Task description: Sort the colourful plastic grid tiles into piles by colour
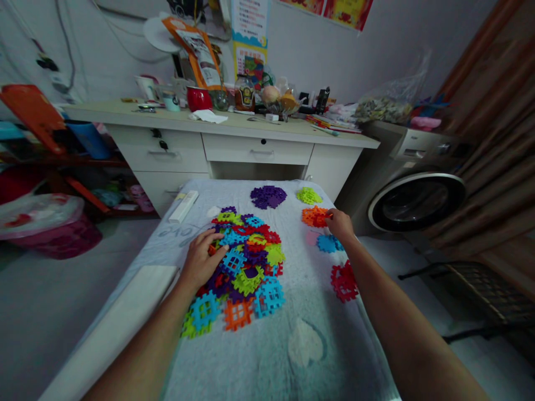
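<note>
A heap of mixed-colour plastic interlocking tiles point(244, 262) lies in the middle of a cloth-covered surface point(267, 351). My left hand point(203, 257) rests on the heap's left side, fingers curled over an orange piece. My right hand point(340, 224) sits at the edge of a small orange pile point(314, 216), its fingers pinched at an orange tile. Sorted piles lie around it: purple point(268, 196), light green point(309, 195), blue point(327, 243) and red point(344, 281).
A white remote point(183, 206) lies at the surface's far left. Beyond stands a cluttered white desk point(234, 133) with drawers. A washing machine point(413, 189) is at the right, a pink bin point(45, 225) on the floor at the left.
</note>
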### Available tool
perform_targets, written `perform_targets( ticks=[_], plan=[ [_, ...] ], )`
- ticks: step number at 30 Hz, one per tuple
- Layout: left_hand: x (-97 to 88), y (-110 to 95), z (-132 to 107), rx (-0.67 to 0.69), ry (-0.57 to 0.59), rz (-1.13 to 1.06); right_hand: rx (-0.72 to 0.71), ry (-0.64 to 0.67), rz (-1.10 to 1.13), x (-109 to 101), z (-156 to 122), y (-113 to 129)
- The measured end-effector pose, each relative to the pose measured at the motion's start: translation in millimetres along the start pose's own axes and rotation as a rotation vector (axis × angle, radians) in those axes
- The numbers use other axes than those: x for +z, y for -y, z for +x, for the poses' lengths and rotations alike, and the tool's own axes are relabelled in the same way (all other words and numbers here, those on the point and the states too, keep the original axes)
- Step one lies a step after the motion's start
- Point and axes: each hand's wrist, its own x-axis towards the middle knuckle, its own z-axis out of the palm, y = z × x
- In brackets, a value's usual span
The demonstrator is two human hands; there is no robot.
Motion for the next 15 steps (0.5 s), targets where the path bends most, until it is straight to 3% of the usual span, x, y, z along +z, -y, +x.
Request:
perform_targets(
  ticks=[7,15],
  plan=[
    [0.9,0.6,-0.2,-0.006,-0.007,-0.012,0.044,-0.051,-0.025,4.9,-4.5,3.6],
    [1.0,0.8,-0.7,-0.003,-0.004,-0.012,-0.019,-0.032,-0.08,6.4,-9.9,10.0]
  ],
)
